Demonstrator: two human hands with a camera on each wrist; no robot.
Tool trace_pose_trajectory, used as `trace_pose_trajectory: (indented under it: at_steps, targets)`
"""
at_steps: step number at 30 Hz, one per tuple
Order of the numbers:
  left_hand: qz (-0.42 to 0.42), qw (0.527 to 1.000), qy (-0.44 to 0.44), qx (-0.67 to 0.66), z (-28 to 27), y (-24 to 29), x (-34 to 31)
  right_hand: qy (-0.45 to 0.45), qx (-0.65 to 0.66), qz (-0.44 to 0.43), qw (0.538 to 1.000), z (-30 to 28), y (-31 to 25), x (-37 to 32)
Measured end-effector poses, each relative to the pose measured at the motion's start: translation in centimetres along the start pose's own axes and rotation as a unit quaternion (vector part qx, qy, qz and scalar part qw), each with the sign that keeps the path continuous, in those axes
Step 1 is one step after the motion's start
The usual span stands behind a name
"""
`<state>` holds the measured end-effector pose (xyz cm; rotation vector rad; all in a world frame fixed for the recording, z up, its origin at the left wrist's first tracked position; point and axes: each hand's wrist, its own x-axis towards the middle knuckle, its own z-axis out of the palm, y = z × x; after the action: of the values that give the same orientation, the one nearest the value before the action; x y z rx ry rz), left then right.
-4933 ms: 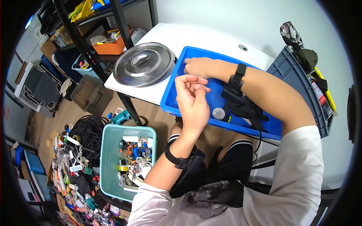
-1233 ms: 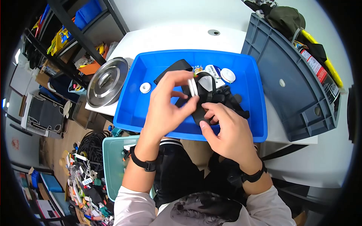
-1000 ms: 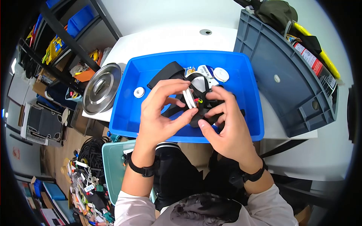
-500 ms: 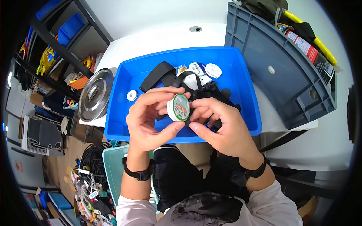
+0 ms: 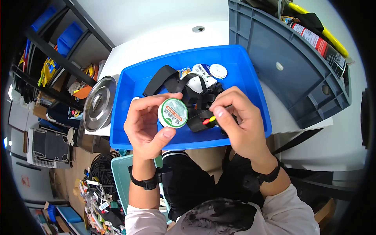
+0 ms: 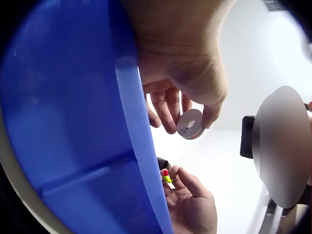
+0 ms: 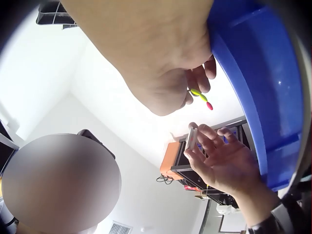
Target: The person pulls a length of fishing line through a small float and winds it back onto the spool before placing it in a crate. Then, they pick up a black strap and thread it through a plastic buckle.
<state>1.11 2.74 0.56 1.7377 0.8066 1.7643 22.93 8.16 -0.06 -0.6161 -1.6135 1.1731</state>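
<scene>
My left hand (image 5: pixel 147 125) holds a round white line spool (image 5: pixel 172 113) by its rim, between thumb and fingers. Its green-edged printed label faces up in the head view; in the left wrist view the spool's pale back (image 6: pixel 187 127) shows a centre hole. Just to the right, my right hand (image 5: pixel 243 121) pinches a small red and yellow bead-like float (image 5: pixel 209 120) between thumb and forefinger. Both hands are over the near side of a blue tray (image 5: pixel 256 94). Black straps (image 5: pixel 164 78) lie in the tray beneath them.
White discs (image 5: pixel 218 71) and a small packet (image 5: pixel 185 72) lie at the tray's far side. A grey crate (image 5: pixel 270 58) stands on the right, a steel lid (image 5: pixel 100 103) on the left. A green bin (image 5: pixel 121 176) is below the table.
The spool has come up out of the tray in my left hand and turned from edge-on to label-up. My right hand has moved away from it and now pinches the red and yellow float.
</scene>
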Motion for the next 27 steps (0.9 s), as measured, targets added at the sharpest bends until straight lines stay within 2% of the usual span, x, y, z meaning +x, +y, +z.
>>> trace_pose_trajectory:
  at_steps: [1,5,8,10,13,16,18,19,21,24,27]
  targets:
    - [-0.036,0.996,0.048,0.069,0.5,0.4,-0.1,0.0,0.018,0.008,1.0,-0.1,0.2,-0.1]
    - [-0.02,0.994,0.077,0.07,0.4,0.2,0.0,0.009,0.093,0.011,0.996,-0.3,0.0,-0.2]
    - [0.017,0.998,0.051,0.014,-0.2,-0.2,0.0,0.007,0.12,0.021,0.993,-0.6,0.2,-0.3]
    - [-0.016,0.993,0.113,0.035,0.0,-0.2,-0.2,0.001,0.139,0.038,0.99,-0.8,0.0,-0.3]
    - [-0.02,0.994,0.104,0.037,-0.1,-0.5,-0.3,0.001,0.136,0.079,0.988,-0.9,-0.1,-0.4]
    - [-0.032,0.994,0.089,0.048,0.4,-0.1,-0.1,-0.007,0.155,0.049,0.987,-0.6,0.0,-0.3]
    - [-0.035,0.996,0.072,0.044,0.2,-0.1,0.0,-0.021,0.081,0.036,0.996,-0.4,0.3,-0.3]
    - [-0.032,0.996,0.071,0.045,0.2,-0.1,0.1,-0.03,0.081,0.069,0.994,-0.4,0.0,-0.4]
    - [-0.048,0.997,0.048,0.045,0.4,-0.1,0.2,-0.039,0.061,0.06,0.996,0.1,-0.5,-0.2]
    - [-0.032,0.998,-0.009,0.058,1.5,0.7,0.5,-0.091,0.042,0.047,0.994,0.2,-0.9,0.1]
    - [-0.002,0.998,-0.015,0.065,3.1,1.2,0.9,-0.103,0.068,0.024,0.992,0.0,-1.3,0.0]
